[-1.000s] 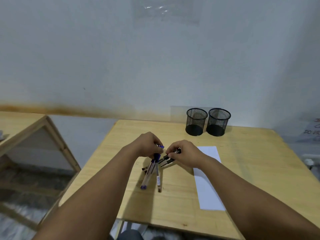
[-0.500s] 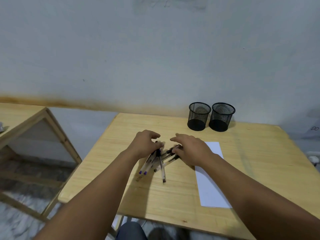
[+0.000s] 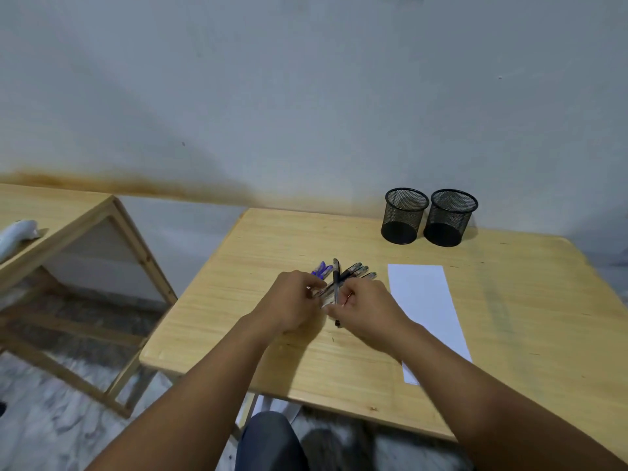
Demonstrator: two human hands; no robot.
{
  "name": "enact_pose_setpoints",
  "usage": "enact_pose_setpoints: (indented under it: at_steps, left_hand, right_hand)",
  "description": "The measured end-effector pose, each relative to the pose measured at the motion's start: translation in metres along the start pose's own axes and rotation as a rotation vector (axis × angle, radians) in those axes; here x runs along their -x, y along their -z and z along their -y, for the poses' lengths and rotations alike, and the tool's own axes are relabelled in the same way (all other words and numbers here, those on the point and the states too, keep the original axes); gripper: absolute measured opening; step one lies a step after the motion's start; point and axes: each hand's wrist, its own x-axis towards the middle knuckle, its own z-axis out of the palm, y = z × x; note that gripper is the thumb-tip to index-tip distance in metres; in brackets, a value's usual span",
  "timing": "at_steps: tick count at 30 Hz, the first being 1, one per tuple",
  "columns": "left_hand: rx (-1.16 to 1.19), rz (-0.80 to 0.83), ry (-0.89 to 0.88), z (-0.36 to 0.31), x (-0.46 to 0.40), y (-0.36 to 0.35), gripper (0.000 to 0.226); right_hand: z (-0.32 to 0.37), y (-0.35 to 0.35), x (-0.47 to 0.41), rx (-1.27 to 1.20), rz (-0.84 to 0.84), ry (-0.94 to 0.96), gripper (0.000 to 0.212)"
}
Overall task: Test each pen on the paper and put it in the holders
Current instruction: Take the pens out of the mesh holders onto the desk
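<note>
A bunch of pens with blue and black caps fans out on the wooden table between my hands. My left hand grips the bunch from the left side. My right hand pinches the pens from the right; their lower ends are hidden by my fingers. A white sheet of paper lies flat just right of my right hand. Two black mesh holders stand side by side at the table's far edge, the left holder and the right holder, both with nothing in them.
A second wooden table stands to the left with a gap between, and a white object lies on it. The white wall is right behind the holders. My knee shows below the near table edge.
The pens have swung round: their caps now fan out away from me instead of pointing down toward me. Both hands have closed in on the bunch.
</note>
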Motion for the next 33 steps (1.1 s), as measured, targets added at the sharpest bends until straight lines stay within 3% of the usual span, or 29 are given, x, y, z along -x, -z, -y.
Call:
enact_pose_setpoints:
  at_steps: [6, 13, 16, 20, 28, 33]
  left_hand:
    - [-0.008, -0.016, -0.050, -0.001, 0.003, -0.003, 0.017]
    - [-0.042, -0.241, -0.215, -0.001, -0.004, 0.007, 0.043]
    - [-0.048, -0.293, -0.305, -0.005, -0.011, 0.013, 0.030]
    - [0.038, -0.236, -0.400, -0.021, -0.013, 0.012, 0.012]
    - [0.142, -0.139, -0.520, -0.046, -0.013, -0.010, 0.010]
    - [0.168, -0.129, -0.519, -0.058, -0.019, -0.025, 0.008]
  right_hand:
    - [0.004, -0.003, 0.003, -0.069, -0.035, -0.094, 0.022]
    - [0.000, 0.028, 0.025, -0.058, 0.013, -0.026, 0.023]
    - [0.000, 0.051, 0.042, -0.022, 0.017, 0.024, 0.019]
    - [-0.011, 0.077, 0.060, 0.012, 0.017, 0.021, 0.017]
    - [-0.038, 0.104, 0.060, 0.196, -0.071, 0.079, 0.016]
    - [-0.036, 0.102, 0.043, 0.182, -0.065, 0.142, 0.004]
